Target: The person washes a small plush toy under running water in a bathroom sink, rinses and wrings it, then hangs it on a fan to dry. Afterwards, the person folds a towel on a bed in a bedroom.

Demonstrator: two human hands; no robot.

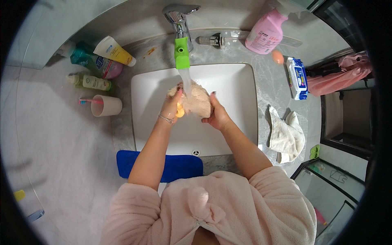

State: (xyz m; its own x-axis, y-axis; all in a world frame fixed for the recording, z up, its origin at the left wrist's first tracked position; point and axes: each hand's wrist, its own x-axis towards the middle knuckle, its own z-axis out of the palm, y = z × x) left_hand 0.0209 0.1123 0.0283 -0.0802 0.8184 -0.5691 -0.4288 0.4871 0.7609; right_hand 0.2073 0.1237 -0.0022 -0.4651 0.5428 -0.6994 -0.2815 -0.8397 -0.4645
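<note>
Over the white sink basin, both my hands hold a wet, beige plush item. Water runs onto it from the chrome faucet through a bright green spout attachment. My left hand grips the item's left side, thumb on top, beside a small yellow-orange part; whether that part is attached, I cannot tell. A bracelet circles the left wrist. On the right side of the item is my right hand, thumb up and fingers curled beneath its edge.
Left of the basin stand bottles, a tube and a cup with a toothbrush. To the right are a pink spray bottle, a wipes pack and a pale cloth. A blue cloth covers part of the front edge.
</note>
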